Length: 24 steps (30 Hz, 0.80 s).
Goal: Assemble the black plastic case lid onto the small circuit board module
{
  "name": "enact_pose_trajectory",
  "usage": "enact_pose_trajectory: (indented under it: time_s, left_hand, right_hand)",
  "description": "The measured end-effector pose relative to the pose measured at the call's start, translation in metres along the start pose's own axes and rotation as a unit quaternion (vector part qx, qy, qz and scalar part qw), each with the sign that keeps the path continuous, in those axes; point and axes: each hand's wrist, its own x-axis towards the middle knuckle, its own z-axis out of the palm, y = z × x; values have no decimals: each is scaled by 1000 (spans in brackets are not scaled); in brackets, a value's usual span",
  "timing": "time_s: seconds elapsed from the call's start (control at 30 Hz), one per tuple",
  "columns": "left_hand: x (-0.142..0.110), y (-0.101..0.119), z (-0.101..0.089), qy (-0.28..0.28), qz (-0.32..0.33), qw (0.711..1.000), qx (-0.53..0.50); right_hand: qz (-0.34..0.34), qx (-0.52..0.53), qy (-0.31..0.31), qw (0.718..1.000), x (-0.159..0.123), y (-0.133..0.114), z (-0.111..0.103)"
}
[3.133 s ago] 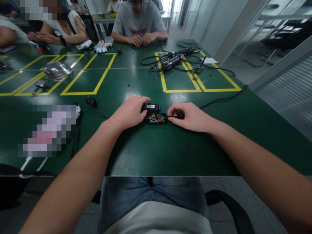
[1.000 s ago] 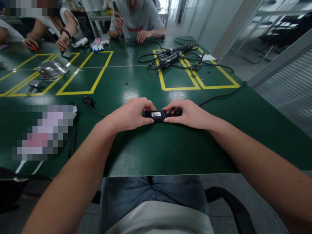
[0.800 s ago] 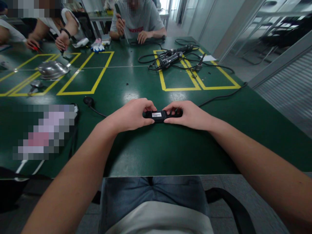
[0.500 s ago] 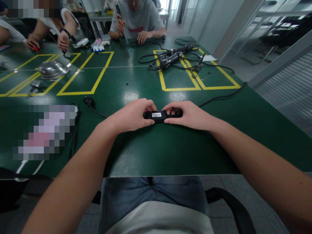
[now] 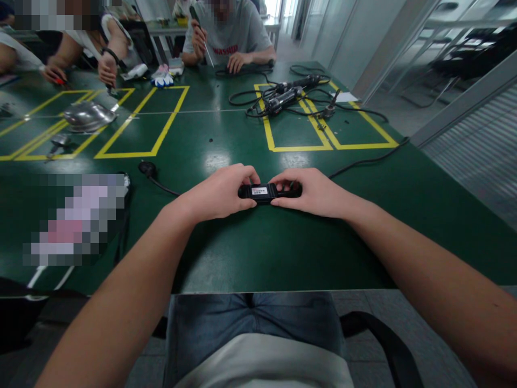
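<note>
Between my hands, just above or on the green tabletop, lies a small black power adapter (image 5: 259, 191) with a white label facing up. My left hand (image 5: 224, 191) pinches its left end, thumb in front and fingers behind. The right end is gripped the same way by my right hand (image 5: 313, 191), where a black strip or cable part runs under the palm. A black plug (image 5: 147, 168) rests left of my left hand, its cord passing behind my wrist. Another black cord (image 5: 367, 160) runs off behind my right hand.
Tangled black cables and rod-shaped tools (image 5: 285, 97) lie at the back right by yellow tape outlines. A metal bowl-like part (image 5: 88, 116) stands at the left. Near my left forearm is a blurred-out object (image 5: 76, 218). Co-workers sit opposite, one holding a screwdriver (image 5: 208, 51).
My hands and the adapter stay almost still. Across the table, a co-worker's hand at the left has shifted slightly.
</note>
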Motion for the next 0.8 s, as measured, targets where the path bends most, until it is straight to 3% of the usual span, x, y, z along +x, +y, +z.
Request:
enact_pose_trajectory:
  time_s: [0.8]
  left_hand:
    - [0, 0, 0, -1, 13, 1000, 22]
  right_hand:
    - [-11, -24, 1, 1000, -1, -2, 1]
